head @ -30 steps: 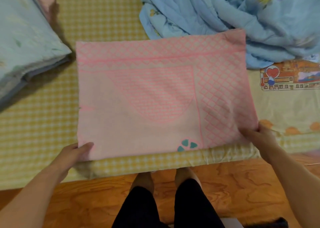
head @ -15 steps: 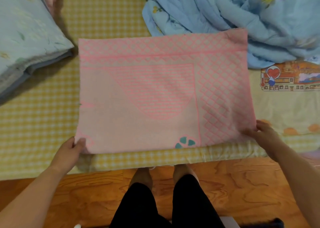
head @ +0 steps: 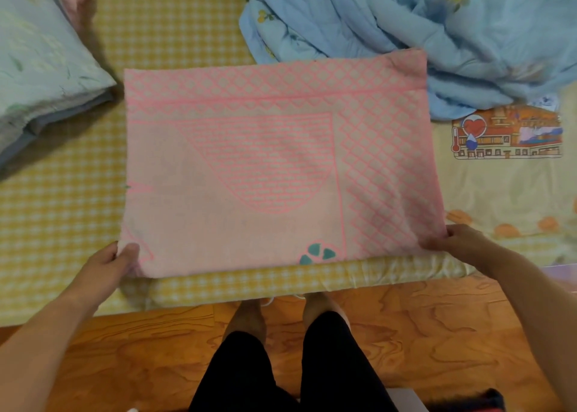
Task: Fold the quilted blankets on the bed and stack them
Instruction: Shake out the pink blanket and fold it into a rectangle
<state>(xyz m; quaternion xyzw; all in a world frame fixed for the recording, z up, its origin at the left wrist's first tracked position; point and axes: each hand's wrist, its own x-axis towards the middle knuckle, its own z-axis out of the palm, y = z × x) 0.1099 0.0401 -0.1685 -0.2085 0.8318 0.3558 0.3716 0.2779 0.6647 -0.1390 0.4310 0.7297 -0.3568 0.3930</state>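
Note:
A folded pink quilted blanket (head: 265,168) lies flat as a rectangle near the bed's front edge. My left hand (head: 107,268) grips its near left corner, thumb on top. My right hand (head: 459,241) pinches the near right corner. A crumpled light blue blanket (head: 421,30) lies unfolded at the back right, its edge touching the pink blanket's far right corner. At the far left sits a stack of folded pale blue blankets (head: 40,68).
The bed (head: 62,218) has a yellow checked sheet. A cream cloth with a printed picture (head: 505,161) lies at the right. The wooden bed frame (head: 406,318) runs along the front, with my legs standing against it.
Both hands have pushed the pink blanket's near edge a little further onto the bed. My left hand now grips the corner from the side with its thumb on top.

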